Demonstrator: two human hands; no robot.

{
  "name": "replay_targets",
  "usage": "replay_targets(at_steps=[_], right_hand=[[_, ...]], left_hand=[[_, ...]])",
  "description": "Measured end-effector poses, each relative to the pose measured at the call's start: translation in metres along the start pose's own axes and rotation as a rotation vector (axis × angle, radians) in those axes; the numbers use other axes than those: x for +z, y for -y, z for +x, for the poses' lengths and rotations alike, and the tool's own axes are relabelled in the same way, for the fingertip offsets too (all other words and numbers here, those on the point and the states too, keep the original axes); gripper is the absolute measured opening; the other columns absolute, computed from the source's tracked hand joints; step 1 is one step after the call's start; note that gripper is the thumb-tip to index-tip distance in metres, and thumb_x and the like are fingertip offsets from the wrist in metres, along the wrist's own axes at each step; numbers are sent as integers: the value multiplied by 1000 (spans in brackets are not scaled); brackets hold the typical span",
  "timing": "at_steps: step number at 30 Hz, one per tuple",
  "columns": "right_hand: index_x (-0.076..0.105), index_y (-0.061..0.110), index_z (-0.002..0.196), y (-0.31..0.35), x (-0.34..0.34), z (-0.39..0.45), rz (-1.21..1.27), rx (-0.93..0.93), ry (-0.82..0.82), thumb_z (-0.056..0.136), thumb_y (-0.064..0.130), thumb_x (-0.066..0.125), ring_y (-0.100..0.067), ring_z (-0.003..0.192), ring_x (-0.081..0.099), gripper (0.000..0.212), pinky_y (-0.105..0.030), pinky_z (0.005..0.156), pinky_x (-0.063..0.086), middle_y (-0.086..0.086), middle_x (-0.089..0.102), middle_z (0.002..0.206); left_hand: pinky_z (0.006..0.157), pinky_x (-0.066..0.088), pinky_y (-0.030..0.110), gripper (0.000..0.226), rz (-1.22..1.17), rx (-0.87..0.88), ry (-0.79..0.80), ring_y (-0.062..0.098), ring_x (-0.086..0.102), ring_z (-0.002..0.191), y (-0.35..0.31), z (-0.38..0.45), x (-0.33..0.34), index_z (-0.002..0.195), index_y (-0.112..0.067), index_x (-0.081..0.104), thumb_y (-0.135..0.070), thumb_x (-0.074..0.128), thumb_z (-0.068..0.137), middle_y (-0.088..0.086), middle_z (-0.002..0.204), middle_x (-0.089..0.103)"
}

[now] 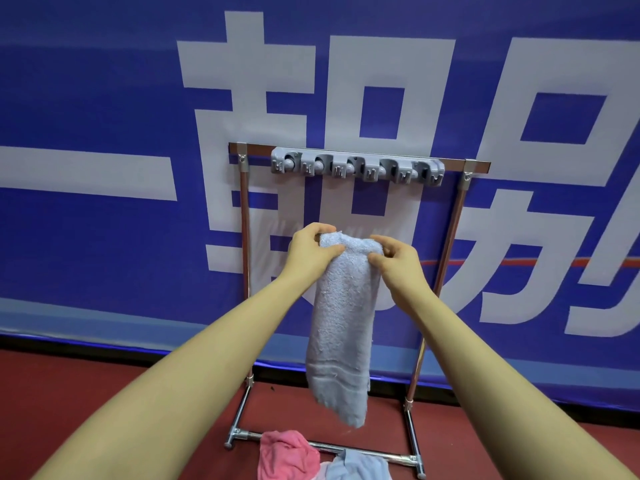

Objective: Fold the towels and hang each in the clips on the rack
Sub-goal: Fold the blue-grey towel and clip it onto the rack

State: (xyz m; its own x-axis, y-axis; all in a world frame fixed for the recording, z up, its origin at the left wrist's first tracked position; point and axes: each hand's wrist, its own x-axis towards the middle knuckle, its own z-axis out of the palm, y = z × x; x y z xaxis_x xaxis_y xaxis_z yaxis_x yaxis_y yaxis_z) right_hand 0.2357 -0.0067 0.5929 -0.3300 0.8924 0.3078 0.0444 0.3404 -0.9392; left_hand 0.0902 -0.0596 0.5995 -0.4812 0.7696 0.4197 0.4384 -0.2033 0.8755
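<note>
Both hands, left hand (313,252) and right hand (394,259), pinch a folded pale-blue towel's (341,327) top edge, below the rack's (244,216) grey clip strip (356,166), open air between.

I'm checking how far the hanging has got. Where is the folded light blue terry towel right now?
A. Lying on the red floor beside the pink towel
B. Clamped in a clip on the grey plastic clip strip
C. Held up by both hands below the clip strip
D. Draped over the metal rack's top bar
C: the left hand and right hand pinch the top of the folded light blue terry towel, which hangs below the grey plastic clip strip, whose clips are empty.
</note>
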Motion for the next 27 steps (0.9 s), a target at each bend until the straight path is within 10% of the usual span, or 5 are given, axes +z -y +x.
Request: replay_targets(at_steps=[12, 20, 27], right_hand=[[66, 10, 96, -3, 4, -7, -286, -153, -87, 92, 13, 55, -20, 92, 60, 13, -33, 81, 49, -8, 66, 96], [69, 4, 82, 5, 5, -20, -20, -196, -17, 87, 12, 66, -2, 61, 53, 9, -11, 59, 44, 0, 62, 71], [62, 12, 108, 12, 21, -4, 163, -87, 12, 99, 21, 48, -20, 106, 60, 19, -32, 95, 46, -7, 66, 108]], left_hand=[[82, 53, 29, 41, -70, -23, -2, 16, 62, 93, 0, -1, -3, 116, -12, 54, -5, 71, 79, 6, 107, 63], [66, 51, 18, 42, -390, -159, 15, 11, 63, 82, -8, -1, -17, 122, -8, 49, 2, 64, 84, 6, 98, 66], [77, 48, 23, 45, -284, -85, 334, 15, 65, 83, -14, 7, -42, 122, -8, 43, 4, 63, 84, 8, 93, 68]])
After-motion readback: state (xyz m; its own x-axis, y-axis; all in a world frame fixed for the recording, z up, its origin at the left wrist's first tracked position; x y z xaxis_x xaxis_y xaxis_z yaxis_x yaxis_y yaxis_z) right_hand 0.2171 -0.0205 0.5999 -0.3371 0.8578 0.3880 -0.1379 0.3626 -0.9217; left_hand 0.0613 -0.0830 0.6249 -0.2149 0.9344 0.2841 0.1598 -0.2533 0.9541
